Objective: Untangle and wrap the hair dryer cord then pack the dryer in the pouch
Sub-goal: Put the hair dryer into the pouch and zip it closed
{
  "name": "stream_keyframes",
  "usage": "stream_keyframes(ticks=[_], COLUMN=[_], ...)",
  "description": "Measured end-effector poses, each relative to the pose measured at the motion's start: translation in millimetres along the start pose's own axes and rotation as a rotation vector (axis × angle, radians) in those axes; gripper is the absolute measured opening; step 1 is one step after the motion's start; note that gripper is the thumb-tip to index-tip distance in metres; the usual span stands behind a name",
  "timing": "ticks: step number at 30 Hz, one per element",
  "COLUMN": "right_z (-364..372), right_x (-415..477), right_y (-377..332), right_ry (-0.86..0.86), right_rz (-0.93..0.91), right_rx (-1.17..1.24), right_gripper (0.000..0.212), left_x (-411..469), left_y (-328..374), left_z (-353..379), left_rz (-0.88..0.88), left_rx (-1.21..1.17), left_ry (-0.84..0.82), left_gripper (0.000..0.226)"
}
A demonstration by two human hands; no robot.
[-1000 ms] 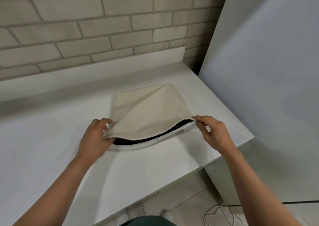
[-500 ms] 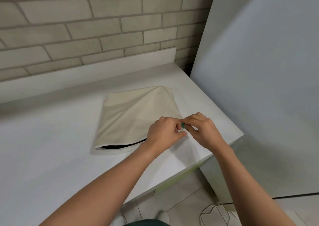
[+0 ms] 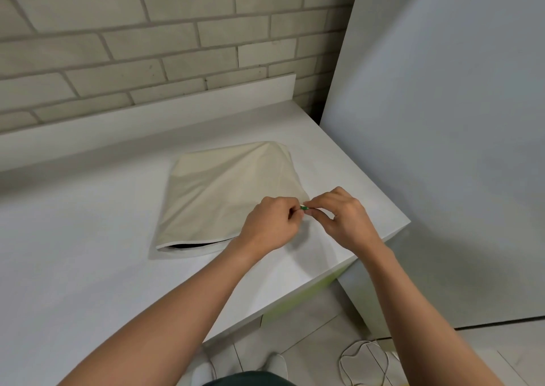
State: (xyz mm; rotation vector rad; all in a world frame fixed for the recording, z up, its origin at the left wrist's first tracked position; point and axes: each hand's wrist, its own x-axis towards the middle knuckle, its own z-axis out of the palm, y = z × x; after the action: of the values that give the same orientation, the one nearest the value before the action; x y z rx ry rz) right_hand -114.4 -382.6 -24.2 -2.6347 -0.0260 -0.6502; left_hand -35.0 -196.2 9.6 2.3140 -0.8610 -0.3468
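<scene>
A cream fabric pouch lies bulging on the white countertop. Its near edge gapes at the left, where something black shows inside; the dryer itself is hidden. At the pouch's near right corner a small green zipper pull sits between my two hands. My left hand pinches it from the left. My right hand pinches the pouch corner just beside it from the right.
A brick wall with a low white upstand runs along the back. A tall white cabinet side stands close on the right. The counter's right corner lies just beyond my right hand. A white cable loop lies on the tiled floor below.
My left hand left the pouch's left end and crossed to the right corner, meeting my right hand at the green pull. The pouch mouth has sunk flatter.
</scene>
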Motion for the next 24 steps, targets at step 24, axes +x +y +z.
stream_keyframes(ticks=[24], right_z=[68], right_x=[13], right_y=[-87], right_ry=[-0.048], right_rz=[-0.275], right_rx=[-0.130], right_gripper=[0.018], left_x=[-86], left_y=[-70], left_z=[-19], left_rz=[-0.258], left_rx=[-0.262], left_ry=[0.295], left_gripper=[0.015])
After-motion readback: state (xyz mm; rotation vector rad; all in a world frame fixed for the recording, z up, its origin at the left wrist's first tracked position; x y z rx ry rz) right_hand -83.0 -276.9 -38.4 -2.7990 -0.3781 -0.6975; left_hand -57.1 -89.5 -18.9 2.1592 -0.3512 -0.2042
